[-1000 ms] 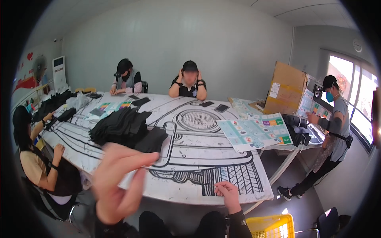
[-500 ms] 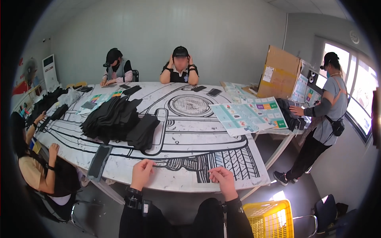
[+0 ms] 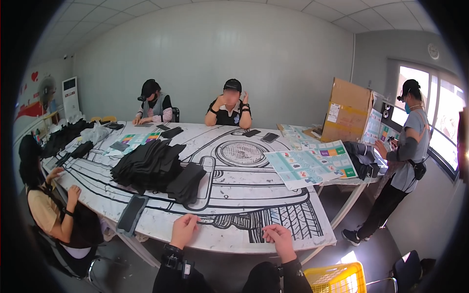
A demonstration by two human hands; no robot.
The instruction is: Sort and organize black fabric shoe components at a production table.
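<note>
Both my hands hover over the near edge of the white table (image 3: 234,194), which carries black line drawings. My left hand (image 3: 184,231) is closed, its fingers curled and pinched together with nothing showing in them. My right hand (image 3: 279,241) is likewise closed beside the drawn tire tread, and no object shows between its fingers. Beyond my left hand lies a pile of black cloth pieces (image 3: 146,168), stacked unevenly, with a few flatter ones (image 3: 187,183) at its right side. A dark phone-like slab (image 3: 132,215) rests at the table edge left of my left hand.
A printed sheet (image 3: 312,163) lies at the right, near a cardboard box (image 3: 346,110). Two phones (image 3: 269,137) lie at the far side. Several people sit or stand around the table. A yellow basket (image 3: 337,279) stands on the floor right of me.
The view has tilted upward, so everything sits lower in the picture. My hands keep nearly the same pose. The person opposite has shifted a hand from the head toward the face.
</note>
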